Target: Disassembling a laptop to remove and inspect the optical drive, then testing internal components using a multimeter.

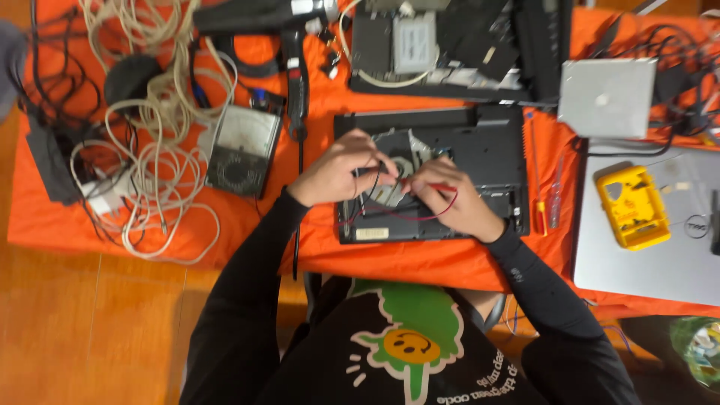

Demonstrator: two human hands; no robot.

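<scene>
An upturned black laptop [480, 135] lies on the orange cloth [315, 240], its bottom cover off and inner parts showing. My left hand [337, 169] rests on its left half, fingers pinched on a black probe with a black lead. My right hand [450, 196] lies beside it, gripping a red probe whose red wire [442, 211] loops beneath the hand. Both tips meet near the laptop's middle; the exact contact is hidden by fingers.
An analog multimeter [241, 150] sits left of the laptop beside tangled cream cables [161, 142]. A black heat gun [292, 45] and another opened device [450, 45] lie behind. Screwdrivers [541, 187], a silver drive [606, 96], a yellow tool [634, 206] on a silver laptop [675, 255] are right.
</scene>
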